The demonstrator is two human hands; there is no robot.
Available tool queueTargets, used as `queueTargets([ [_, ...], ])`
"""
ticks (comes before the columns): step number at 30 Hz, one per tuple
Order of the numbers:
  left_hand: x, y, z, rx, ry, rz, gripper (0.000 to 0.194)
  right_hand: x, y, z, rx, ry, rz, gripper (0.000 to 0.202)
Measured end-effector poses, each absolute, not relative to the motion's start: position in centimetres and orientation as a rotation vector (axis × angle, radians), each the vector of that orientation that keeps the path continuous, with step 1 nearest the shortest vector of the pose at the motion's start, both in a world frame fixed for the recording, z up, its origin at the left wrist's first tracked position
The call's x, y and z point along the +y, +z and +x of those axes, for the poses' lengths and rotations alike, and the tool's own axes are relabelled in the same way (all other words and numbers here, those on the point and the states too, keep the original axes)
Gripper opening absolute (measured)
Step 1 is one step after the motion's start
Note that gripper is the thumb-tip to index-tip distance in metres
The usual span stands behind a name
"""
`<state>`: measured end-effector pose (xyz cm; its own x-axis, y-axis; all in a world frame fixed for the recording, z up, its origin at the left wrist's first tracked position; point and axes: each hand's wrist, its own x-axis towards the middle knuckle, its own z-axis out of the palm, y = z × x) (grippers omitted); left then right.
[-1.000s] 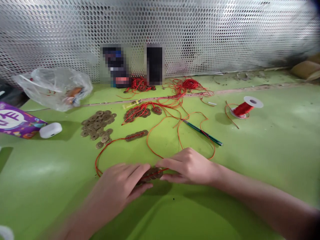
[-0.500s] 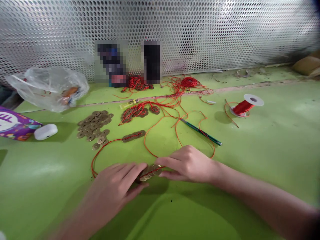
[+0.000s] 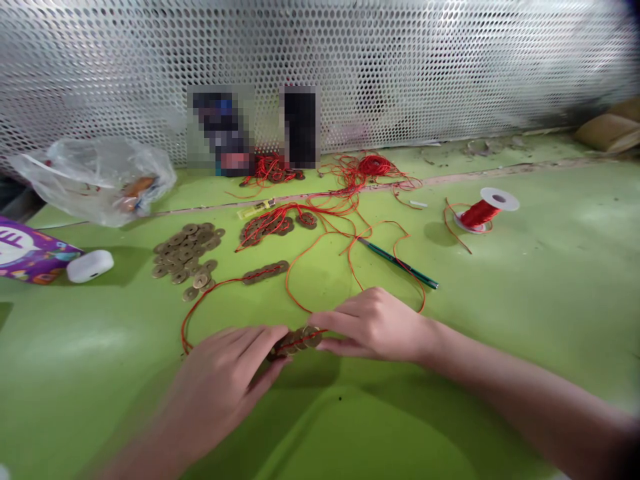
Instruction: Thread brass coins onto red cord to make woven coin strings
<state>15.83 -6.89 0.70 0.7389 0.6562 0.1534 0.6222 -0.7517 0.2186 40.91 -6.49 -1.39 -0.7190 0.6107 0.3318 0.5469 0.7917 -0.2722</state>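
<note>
A row of overlapping brass coins (image 3: 299, 340), threaded on red cord, is held low between my two hands. My left hand (image 3: 227, 373) is closed around its left end, thumb below and fingers above, hiding some coins. At the other end my right hand (image 3: 373, 327) pinches the red cord close to the last coin, its fingertips beside that coin. From behind my left hand a cord curves up to another strung row of coins (image 3: 265, 272) lying flat on the green table (image 3: 400, 413). Loose coins (image 3: 185, 250) form a pile farther left.
Behind are finished-looking coin bundles with red cord (image 3: 270, 227), a yellow cutter (image 3: 256, 209) and a tangle of red cord (image 3: 373, 167). A green pen-like tool (image 3: 400, 263) and a red spool (image 3: 481, 212) lie right. Left stand a plastic bag (image 3: 100, 180) and white case (image 3: 91, 266).
The view has shifted slightly. My left fingers have slid a little left along the coin row, showing more of it. My right hand keeps its pinch.
</note>
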Motion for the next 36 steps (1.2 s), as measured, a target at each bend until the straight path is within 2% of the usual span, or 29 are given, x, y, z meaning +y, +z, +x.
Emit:
queueTargets([
  [12,-7.38,0.72,15.98,1.053,0.363,2.741,0.025,-6.89,-0.95,40.51,-2.595,0.175,-0.843,0.029],
  [18,-7.41,1.2,16.62,1.02,0.454,2.723,0.015,-7.11,-0.79,40.31,-2.598,0.14,-0.844,0.028],
  [36,-7.25,0.95,16.39,0.982,0.484,2.767,0.022,-6.96,-1.03,40.41,-2.579,0.149,-0.859,0.029],
])
